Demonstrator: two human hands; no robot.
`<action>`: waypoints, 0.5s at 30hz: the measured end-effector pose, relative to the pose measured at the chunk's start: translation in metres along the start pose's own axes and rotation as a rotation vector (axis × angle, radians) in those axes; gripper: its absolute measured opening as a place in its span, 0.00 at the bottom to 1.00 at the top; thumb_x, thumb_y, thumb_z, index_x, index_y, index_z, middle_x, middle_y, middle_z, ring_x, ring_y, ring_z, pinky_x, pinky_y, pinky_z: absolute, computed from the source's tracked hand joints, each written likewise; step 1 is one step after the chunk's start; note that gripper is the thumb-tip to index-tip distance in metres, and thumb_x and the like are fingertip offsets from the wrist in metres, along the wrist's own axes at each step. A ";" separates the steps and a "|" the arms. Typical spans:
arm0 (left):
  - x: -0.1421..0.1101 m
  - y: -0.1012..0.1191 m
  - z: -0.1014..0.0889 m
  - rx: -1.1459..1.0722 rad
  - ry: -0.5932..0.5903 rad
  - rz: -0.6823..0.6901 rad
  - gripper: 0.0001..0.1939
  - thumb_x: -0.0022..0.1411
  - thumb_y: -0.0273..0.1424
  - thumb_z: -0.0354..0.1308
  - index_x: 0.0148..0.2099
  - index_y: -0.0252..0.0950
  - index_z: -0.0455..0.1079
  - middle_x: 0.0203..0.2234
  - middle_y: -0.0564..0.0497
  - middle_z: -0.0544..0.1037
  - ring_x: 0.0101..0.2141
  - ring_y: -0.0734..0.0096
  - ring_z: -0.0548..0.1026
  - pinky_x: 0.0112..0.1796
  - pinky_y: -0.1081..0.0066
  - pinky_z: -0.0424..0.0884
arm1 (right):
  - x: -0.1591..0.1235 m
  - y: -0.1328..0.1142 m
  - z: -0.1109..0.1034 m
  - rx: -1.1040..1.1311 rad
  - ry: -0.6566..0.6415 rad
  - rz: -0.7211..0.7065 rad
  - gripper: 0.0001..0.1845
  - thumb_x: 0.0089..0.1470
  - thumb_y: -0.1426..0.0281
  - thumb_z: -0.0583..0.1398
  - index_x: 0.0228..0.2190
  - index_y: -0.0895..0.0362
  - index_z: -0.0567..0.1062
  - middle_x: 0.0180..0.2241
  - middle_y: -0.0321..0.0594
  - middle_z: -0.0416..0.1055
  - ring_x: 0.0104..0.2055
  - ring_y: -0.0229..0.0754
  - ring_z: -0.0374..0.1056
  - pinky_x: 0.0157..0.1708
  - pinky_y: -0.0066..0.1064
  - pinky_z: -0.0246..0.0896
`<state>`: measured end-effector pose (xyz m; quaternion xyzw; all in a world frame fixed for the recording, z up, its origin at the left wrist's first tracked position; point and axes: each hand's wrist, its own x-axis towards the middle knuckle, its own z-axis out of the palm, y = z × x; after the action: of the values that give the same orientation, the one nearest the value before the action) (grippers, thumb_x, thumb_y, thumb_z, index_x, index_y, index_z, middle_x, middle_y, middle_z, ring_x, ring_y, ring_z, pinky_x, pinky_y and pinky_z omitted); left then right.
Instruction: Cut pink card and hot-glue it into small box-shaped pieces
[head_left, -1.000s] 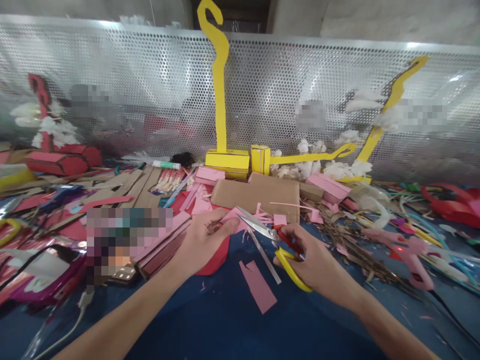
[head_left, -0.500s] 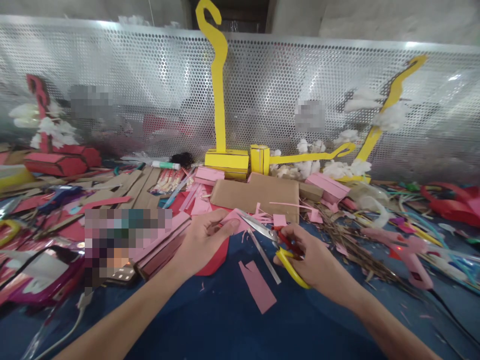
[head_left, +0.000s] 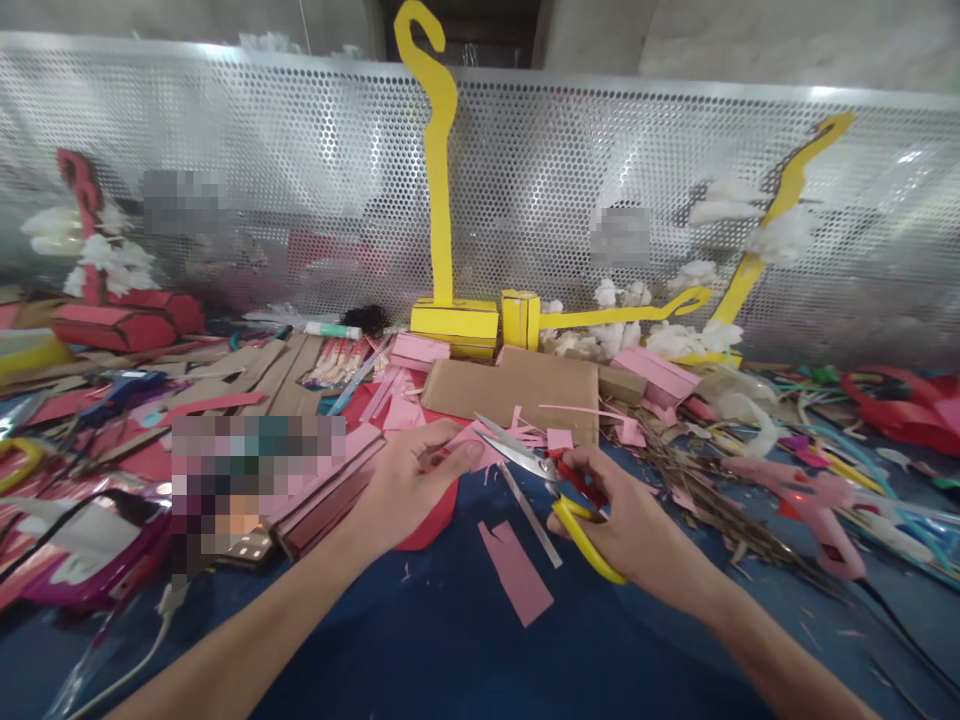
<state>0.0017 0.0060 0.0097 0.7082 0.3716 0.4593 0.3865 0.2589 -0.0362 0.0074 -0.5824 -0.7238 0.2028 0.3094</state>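
While the left hand [head_left: 420, 485] pinches pink paper [head_left: 464, 437] over the blue table [head_left: 480, 655], the right hand [head_left: 619, 515], curled around scissors [head_left: 546, 467], now holds the blades [head_left: 523, 458] wider apart beside it (cutting seems unfinished).

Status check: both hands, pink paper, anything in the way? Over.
Left hand pinches paper. Right hand holds scissors, blades slightly open at paper. Loose offcut lies clear of blades.

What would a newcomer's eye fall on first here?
Probably the tall yellow hook-topped shape, standing at the back before the perforated metal panel. Next, near the centre, the scissors in the right hand, close by the pink paper that the left hand pinches. Then perhaps the pink glue gun lying on the right.
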 end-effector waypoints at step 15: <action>0.002 -0.002 0.001 0.005 -0.017 0.007 0.21 0.68 0.42 0.58 0.26 0.38 0.57 0.24 0.58 0.50 0.25 0.75 0.52 0.26 0.71 0.50 | 0.000 0.003 0.001 0.037 -0.026 0.023 0.19 0.49 0.60 0.68 0.37 0.54 0.69 0.33 0.36 0.73 0.33 0.41 0.66 0.32 0.30 0.62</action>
<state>0.0031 0.0085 0.0080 0.7142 0.3670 0.4539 0.3862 0.2605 -0.0355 0.0047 -0.5823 -0.7172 0.2273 0.3080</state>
